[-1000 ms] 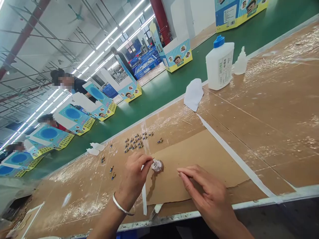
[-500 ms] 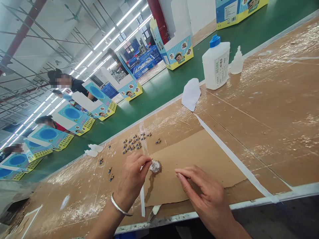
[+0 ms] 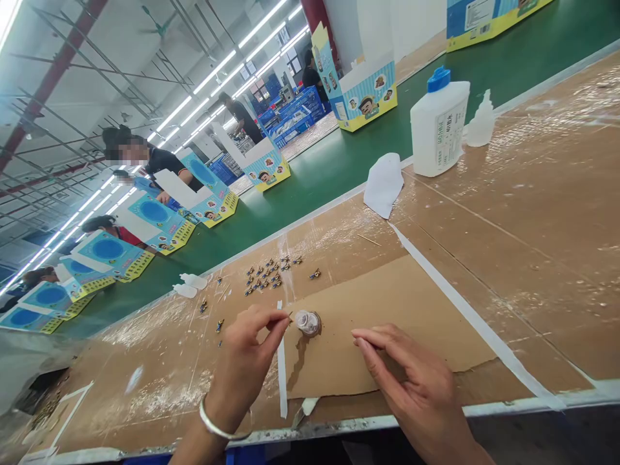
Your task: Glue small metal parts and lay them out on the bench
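Note:
My left hand (image 3: 249, 345), with a silver bangle at the wrist, is closed in a pinch just left of a small round pot (image 3: 309, 323) of whitish stuff. A tiny dark tip shows at its fingertips, too small to name. To the right of the pot, my right hand (image 3: 411, 381) hovers over a brown cardboard sheet (image 3: 387, 303), thumb and forefinger pressed together. Whatever those fingers hold, if anything, is hidden. Beyond the left hand lie several tiny blue-and-gold pieces (image 3: 264, 276), grouped on the table, with a few others scattered to the left.
A large white bottle with a blue cap (image 3: 440, 123) and a small dropper bottle (image 3: 481, 123) stand at the back right. A white scrap (image 3: 384, 185) and a thin stick (image 3: 369, 240) lie nearby. Printed boxes (image 3: 368, 90) line the green belt (image 3: 310, 168); people work beyond.
My left hand has drawn back slightly left from the pot, leaving a gap between its fingertips and the rim. The right hand keeps its pinch. The whole view has shifted a little.

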{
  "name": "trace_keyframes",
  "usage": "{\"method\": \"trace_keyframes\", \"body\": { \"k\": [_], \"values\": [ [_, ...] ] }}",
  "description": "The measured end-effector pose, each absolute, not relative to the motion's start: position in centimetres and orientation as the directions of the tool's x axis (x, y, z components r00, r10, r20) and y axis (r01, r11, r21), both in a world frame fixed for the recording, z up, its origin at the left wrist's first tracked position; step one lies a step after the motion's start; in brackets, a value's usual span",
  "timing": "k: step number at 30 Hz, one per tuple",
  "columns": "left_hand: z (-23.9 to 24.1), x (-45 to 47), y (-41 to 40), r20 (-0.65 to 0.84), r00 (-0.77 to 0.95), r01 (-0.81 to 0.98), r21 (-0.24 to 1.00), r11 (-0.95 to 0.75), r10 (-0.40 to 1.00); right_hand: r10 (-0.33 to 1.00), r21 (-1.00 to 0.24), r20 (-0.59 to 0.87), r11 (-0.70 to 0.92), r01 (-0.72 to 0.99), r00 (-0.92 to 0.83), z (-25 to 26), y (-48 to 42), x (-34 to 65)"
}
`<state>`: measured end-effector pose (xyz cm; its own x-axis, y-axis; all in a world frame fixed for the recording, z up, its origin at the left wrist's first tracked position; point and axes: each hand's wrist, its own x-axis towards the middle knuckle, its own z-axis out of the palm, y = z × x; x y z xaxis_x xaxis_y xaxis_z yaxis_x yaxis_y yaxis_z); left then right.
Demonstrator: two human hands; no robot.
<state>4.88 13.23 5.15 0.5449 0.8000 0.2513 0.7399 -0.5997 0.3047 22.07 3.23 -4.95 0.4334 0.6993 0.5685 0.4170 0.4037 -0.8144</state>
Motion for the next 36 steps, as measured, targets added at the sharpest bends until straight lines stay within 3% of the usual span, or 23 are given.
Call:
{"method": "trace_keyframes", "body": {
  "k": [6, 9, 15, 36],
  "values": [
    [3.1, -1.7, 10.5, 0.201, 0.081, 0.866, 0.471, -0.168, 0.976, 0.716, -0.801, 0.567, 0.362, 0.478, 0.408, -5.3, 3.0, 22.2],
    [1.1, -4.2, 9.3, 0.129, -0.02, 0.843, 0.535, -0.053, 0.991, 0.718, -0.776, 0.583, 0.353, 0.523, 0.38, -5.4, 2.9, 22.1],
    [-0.8, -5.2, 8.8, 0.048, -0.09, 0.782, 0.622, 0.041, 0.995, 0.736, -0.784, 0.557, 0.315, 0.535, 0.384, -5.3, 2.8, 22.2],
    [-0.9, -4.9, 9.6, 0.017, -0.077, 0.815, 0.577, 0.053, 0.997, 0.779, -0.858, 0.445, 0.229, 0.46, 0.442, -4.7, 2.3, 21.8]
  ]
}}
